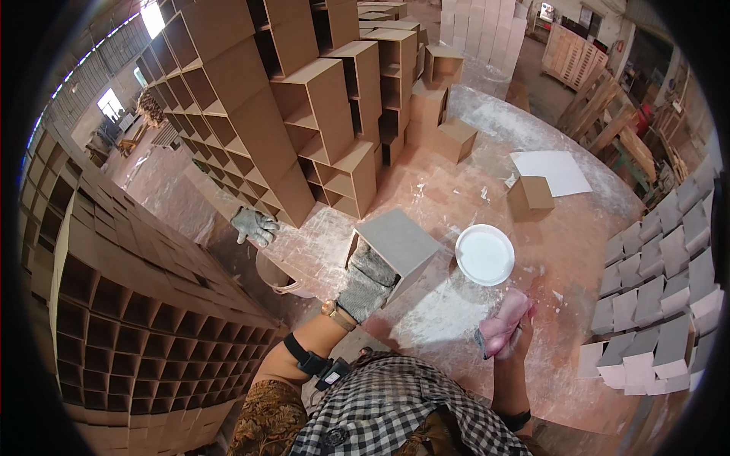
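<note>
My left hand (pixel 366 283), in a grey knit glove, reaches into the open side of a small box (pixel 403 242) and grips it. The box has a grey upper face and tilts over the table; my fingertips are partly hidden inside it. My bare right hand (pixel 523 334) is closed around a bunched pink cloth (pixel 505 322) with a dark edge, low over the table's near side. Just beyond the cloth stands a round white dish (pixel 485 254) with a pale surface inside. A second grey glove (pixel 255 226) rests at the table's left edge.
Open brown boxes (pixel 327 99) rise in tall stacks at the far left. Two small boxes (pixel 531 197) (pixel 456 140) and a white sheet (pixel 553 172) lie on the powder-streaked table (pixel 456 190). Grey-faced boxes (pixel 654 304) line the right; more brown boxes (pixel 114 304) fill the left. A bucket (pixel 277 273) stands below.
</note>
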{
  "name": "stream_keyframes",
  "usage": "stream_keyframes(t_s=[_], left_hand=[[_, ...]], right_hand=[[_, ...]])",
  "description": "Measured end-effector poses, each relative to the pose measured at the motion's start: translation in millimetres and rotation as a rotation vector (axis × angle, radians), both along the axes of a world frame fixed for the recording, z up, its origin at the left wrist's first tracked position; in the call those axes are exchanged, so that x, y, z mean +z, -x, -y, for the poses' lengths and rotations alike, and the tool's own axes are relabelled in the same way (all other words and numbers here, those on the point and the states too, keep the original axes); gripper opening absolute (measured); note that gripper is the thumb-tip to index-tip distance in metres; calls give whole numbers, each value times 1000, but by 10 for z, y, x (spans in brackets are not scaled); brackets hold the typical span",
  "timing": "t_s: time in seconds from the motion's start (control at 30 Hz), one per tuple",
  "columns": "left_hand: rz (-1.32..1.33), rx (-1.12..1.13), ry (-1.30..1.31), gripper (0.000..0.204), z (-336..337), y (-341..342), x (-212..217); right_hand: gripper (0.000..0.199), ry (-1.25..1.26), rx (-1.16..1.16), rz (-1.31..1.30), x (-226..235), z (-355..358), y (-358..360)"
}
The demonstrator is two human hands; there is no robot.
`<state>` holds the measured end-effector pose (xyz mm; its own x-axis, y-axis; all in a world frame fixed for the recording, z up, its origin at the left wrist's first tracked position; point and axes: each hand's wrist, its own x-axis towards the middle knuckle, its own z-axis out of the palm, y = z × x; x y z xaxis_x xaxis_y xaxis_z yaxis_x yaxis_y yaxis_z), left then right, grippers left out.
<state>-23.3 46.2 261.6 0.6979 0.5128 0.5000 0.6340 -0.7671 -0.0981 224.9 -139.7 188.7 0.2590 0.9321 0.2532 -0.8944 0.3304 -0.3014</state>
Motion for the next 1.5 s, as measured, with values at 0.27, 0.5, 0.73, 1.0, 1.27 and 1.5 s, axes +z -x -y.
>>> stream_keyframes(t_s=[0.27, 0.5, 0.73, 1.0, 1.27, 1.5], left_hand=[[-362, 67, 281, 36, -191, 198, -141], [-922, 87, 988, 36, -752, -5, -232], [-553, 286, 876, 48, -945, -233, -1289], [-510, 170, 970, 46, -862, -217, -1384], [-340, 64, 913, 43, -770, -46, -1270], [-288, -28, 963, 41, -829, 336, -1339]], right_hand=[[34, 809, -322, 63, -586, 244, 80], [32, 941, -284, 46, -638, 251, 201], [31, 1019, -345, 19, -785, 355, 191], [34, 1039, -331, -5, -966, 567, 86], [32, 1064, -312, 14, -1021, 557, 67], [32, 1082, -274, 109, -811, 629, 41]])
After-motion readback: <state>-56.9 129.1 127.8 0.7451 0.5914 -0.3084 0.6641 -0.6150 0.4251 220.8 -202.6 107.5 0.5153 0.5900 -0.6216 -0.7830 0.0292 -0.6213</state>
